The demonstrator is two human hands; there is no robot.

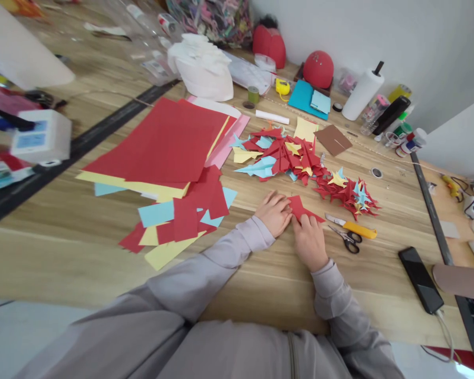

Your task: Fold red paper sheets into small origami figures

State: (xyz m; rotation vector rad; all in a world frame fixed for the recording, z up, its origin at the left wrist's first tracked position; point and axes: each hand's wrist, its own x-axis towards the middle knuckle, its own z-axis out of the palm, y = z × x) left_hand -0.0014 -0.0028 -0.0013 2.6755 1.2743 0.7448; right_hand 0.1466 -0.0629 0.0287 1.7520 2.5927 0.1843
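Observation:
A small piece of folded red paper (300, 206) lies on the table in front of me, with slanting edges and a point towards the right. My left hand (274, 213) presses its left edge with closed fingers. From the near side, my right hand (310, 239) holds it down, fingers bent and fingertips on the paper; the undersides of both hands are hidden. Just right of the paper lie a yellow-handled utility knife (357, 228) and black-handled scissors (351, 241). Beyond it spreads a pile of folded paper shapes (292, 152) in red, light blue and yellow.
Large red sheets (169, 142) are stacked at the left, with cut paper pieces (185, 218) in front. A phone (421, 279) on a cable lies at the right. Along the back stand tissues (203, 68), a yellow tape measure (283, 87) and several bottles (363, 95).

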